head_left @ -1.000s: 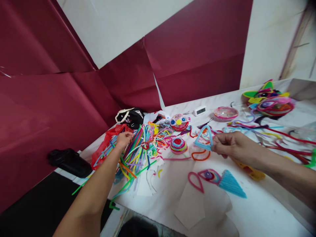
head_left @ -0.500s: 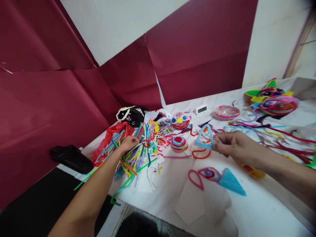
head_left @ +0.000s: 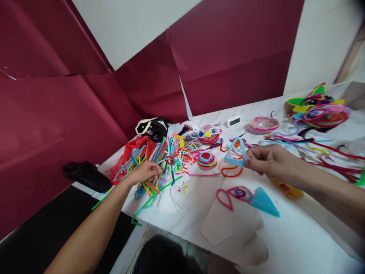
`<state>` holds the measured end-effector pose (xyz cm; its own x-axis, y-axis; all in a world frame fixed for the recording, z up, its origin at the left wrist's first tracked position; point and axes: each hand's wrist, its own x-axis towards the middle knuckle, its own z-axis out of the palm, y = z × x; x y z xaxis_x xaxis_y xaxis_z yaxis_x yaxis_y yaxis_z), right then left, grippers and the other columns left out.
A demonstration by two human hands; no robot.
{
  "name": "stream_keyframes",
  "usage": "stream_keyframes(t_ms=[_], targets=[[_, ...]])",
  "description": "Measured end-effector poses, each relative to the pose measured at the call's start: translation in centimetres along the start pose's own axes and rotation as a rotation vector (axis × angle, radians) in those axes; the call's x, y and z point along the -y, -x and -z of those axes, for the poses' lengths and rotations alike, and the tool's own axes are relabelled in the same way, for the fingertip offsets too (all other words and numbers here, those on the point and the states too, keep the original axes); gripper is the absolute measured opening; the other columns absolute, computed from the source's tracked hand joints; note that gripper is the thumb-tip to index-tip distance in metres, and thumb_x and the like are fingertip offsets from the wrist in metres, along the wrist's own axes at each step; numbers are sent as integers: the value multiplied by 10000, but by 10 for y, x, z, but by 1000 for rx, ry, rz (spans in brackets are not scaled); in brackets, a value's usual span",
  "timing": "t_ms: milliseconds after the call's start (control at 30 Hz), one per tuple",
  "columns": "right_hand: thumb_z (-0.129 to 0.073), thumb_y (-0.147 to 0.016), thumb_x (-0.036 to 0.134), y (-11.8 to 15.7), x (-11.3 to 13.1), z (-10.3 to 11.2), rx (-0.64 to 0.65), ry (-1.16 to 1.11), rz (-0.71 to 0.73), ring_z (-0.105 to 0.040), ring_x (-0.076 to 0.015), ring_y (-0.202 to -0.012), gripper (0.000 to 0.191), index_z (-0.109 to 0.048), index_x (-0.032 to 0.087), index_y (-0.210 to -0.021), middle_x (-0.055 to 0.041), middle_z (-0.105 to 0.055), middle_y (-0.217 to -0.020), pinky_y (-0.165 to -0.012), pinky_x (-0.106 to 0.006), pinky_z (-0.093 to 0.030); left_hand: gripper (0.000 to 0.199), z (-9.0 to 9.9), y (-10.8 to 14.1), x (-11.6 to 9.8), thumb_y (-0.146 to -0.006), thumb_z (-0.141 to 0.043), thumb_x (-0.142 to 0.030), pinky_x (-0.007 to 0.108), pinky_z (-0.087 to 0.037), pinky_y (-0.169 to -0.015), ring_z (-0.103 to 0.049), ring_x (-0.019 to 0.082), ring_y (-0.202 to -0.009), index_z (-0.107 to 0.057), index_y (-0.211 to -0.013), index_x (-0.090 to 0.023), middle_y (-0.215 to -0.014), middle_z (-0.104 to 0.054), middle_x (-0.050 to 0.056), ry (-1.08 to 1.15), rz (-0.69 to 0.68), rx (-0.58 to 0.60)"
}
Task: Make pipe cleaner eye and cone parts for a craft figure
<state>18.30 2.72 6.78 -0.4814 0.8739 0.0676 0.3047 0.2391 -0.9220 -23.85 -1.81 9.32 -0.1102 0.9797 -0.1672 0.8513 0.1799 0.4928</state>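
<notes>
My right hand pinches a light blue pipe-cleaner triangle by its right corner, holding it above the table. Over the near part of a heap of colourful pipe cleaners is my left hand, its fingers loosely bent and apart, with nothing seen in them. On the table between the hands lie an orange pipe-cleaner loop and a round striped coil piece. Closer to me, a pink teardrop loop, an eye-like coil and a filled blue triangle lie in a row, partly over cut paper.
A red plastic bag holds more pipe cleaners at the left. Behind stand a black pouch, a small digital clock and a clear bowl with a pink rim. Decorated colourful pieces sit at the far right.
My left hand has drawn back towards me and its fingers have loosened. My right hand keeps the blue triangle in nearly the same place. The view has shifted slightly.
</notes>
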Motion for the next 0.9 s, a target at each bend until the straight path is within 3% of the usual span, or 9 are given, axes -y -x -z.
stream_keyframes(t_ms=[100,233,400,500,633,767,900], targets=[[-586,-731,282,2,2,0,10,-7,-23,-283,-72,-471,239,-439,181,-571,57,-373,-506,-441,-221,-198,290,-6,19,-3,-670,-604,-442,206,-348,-407,-464,102,-386,-648,-724,-160,-508,-613,-6,41,11,-30],[-560,-752,274,5,9,0,10,6,-38,-302,-71,-489,220,-451,170,-592,47,-403,-517,-456,-219,-217,344,-9,44,10,-742,-521,-478,216,-363,-439,-474,112,-420,-595,-878,-171,-536,-596,-20,60,43,-278],[-559,-756,298,5,10,2,0,49,-61,-304,-74,-498,217,-469,165,-610,44,-395,-529,-462,-220,-228,329,-35,86,22,-735,-533,-527,235,-346,-469,-486,133,-456,-591,-742,-204,-501,-546,-33,-89,108,-470],[-574,-749,317,3,6,2,7,43,-55,-299,-77,-507,251,-450,168,-590,42,-383,-531,-466,-222,-231,319,-59,102,28,-677,-605,-528,245,-413,-571,-564,157,-600,-602,-796,-232,-694,-631,-20,-212,119,-394],[-579,-747,328,1,3,3,-2,35,-58,-300,-80,-509,258,-445,171,-591,45,-370,-529,-466,-224,-231,239,-77,105,40,-693,-593,-440,272,-442,-639,-591,184,-672,-589,-815,-235,-770,-633,12,-297,95,-367],[-580,-751,319,2,5,2,2,26,-59,-279,-73,-496,281,-414,177,-574,51,-355,-519,-457,-226,-213,124,-80,96,47,-747,-488,-314,298,-433,-689,-594,206,-724,-578,-758,-230,-786,-629,39,-300,41,-347],[-586,-737,301,4,12,3,-6,11,-67,-261,-67,-487,283,-402,178,-561,57,-346,-512,-452,-226,-202,121,-77,85,46,-745,-483,-304,311,-407,-662,-573,212,-682,-563,-717,-217,-728,-608,39,-287,23,-323]])
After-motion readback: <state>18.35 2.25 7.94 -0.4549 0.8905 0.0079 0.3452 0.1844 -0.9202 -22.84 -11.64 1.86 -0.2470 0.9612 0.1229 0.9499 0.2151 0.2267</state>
